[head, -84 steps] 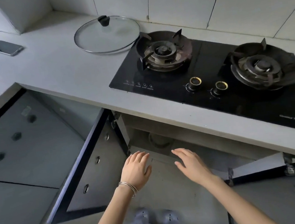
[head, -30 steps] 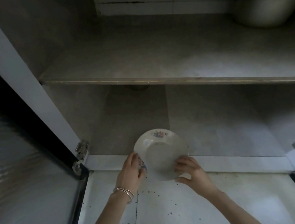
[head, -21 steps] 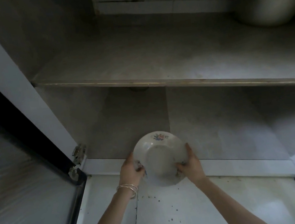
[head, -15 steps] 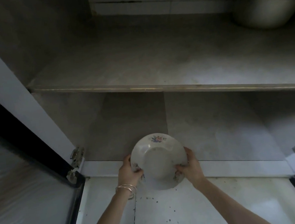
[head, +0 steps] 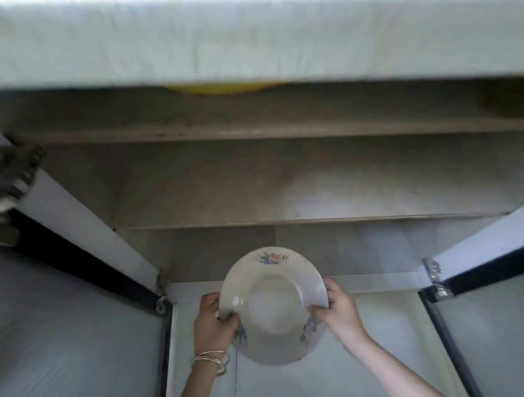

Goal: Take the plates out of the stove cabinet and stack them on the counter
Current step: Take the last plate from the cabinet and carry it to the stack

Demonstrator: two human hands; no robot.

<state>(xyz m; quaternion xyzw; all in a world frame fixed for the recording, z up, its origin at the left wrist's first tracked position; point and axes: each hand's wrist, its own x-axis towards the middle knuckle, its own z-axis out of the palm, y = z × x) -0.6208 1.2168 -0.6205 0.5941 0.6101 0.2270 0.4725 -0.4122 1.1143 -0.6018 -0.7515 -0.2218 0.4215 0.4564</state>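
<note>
A white plate (head: 273, 308) with small flower prints on its rim is held in the air in front of the open stove cabinet (head: 293, 253). My left hand (head: 213, 326) grips its left rim, thumb on top. My right hand (head: 338, 310) grips its right rim the same way. The plate is tilted with its hollow face toward me. It is outside the cabinet, above the floor. The counter's front edge (head: 236, 44) runs across the top of the view. The counter's top surface is hidden.
Two cabinet doors stand open, the left door (head: 57, 336) and the right door (head: 510, 300), with hinges on the frame. A shelf edge (head: 289, 223) crosses inside the cabinet. Something yellow (head: 225, 88) shows under the counter edge. The picture is blurred.
I have pulled the plate out of the cabinet and lifted it with both hands. The view has risen and drawn back, so the counter edge and both doors now show.
</note>
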